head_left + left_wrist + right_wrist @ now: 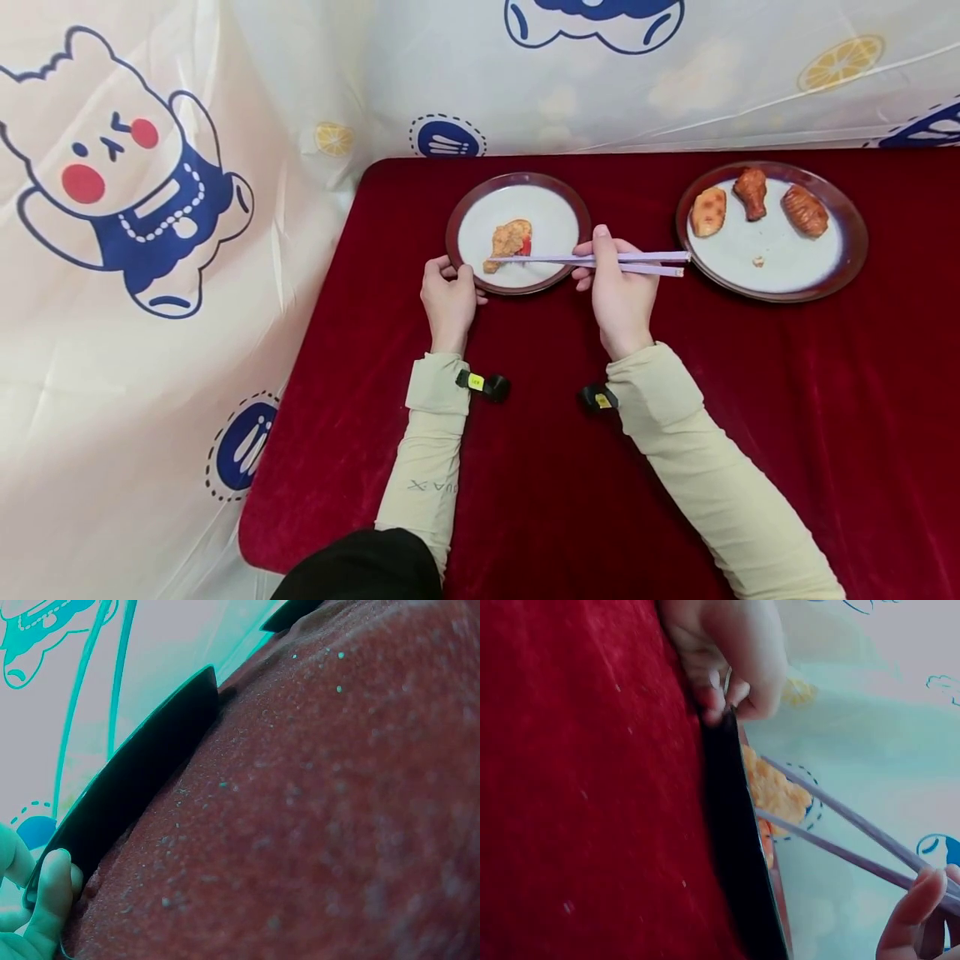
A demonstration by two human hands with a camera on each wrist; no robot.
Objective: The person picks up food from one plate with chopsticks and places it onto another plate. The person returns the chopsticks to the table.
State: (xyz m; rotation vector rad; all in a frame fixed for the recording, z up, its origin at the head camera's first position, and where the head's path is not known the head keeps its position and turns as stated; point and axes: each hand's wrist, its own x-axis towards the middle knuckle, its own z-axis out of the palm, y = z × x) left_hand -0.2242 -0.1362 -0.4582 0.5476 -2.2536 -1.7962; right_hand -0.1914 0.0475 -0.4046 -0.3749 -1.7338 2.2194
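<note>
My left hand [450,302] grips the left rim of the smaller brown-rimmed plate [480,196], with the thumb at the edge. In the left wrist view, thumb and fingers pinch the dark plate edge [161,750]. On this plate lies a lumpy yellow piece of food [512,237], like scrambled egg with tomato, with a red bit at its right side. My right hand [621,292] holds a pair of pale purple chopsticks [562,259] over the plate's right rim. Their tips reach the food; in the right wrist view the chopsticks [855,825] spread apart around it.
A larger brown-rimmed plate [795,282] stands at the right, bearing a drumstick [751,193], a wing-like browned piece [805,210], a flat golden piece [708,212] and a small crumb [758,261]. Dark red cloth [540,500] covers the table. Printed white curtains [397,75] hang behind and left.
</note>
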